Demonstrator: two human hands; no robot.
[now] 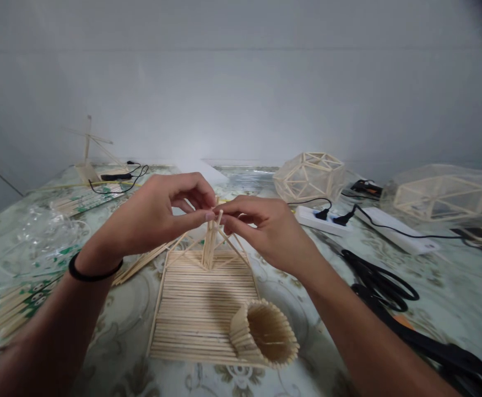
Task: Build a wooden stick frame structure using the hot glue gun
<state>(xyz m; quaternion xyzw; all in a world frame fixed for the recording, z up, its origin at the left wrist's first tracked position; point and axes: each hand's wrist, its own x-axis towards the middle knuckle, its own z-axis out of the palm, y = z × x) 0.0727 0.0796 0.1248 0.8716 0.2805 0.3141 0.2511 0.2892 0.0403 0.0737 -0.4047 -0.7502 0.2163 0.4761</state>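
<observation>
At the centre stands an upright post of thin wooden sticks, rising from the back of a flat stick base. Slanted sticks brace it on both sides. My left hand pinches the top of the post between thumb and fingertips. From the other side, my right hand meets it there, thumb and fingers closed around the same stick tops. The fingertips hide what lies exactly between them. On the base's front right corner, a round cup made of sticks leans with its opening toward me.
Scissors and a black-handled tool lie at the right. Behind them are a white power strip with plugs and wrapped stick frames. Bundled sticks and clear plastic lie left; a stick model stands behind.
</observation>
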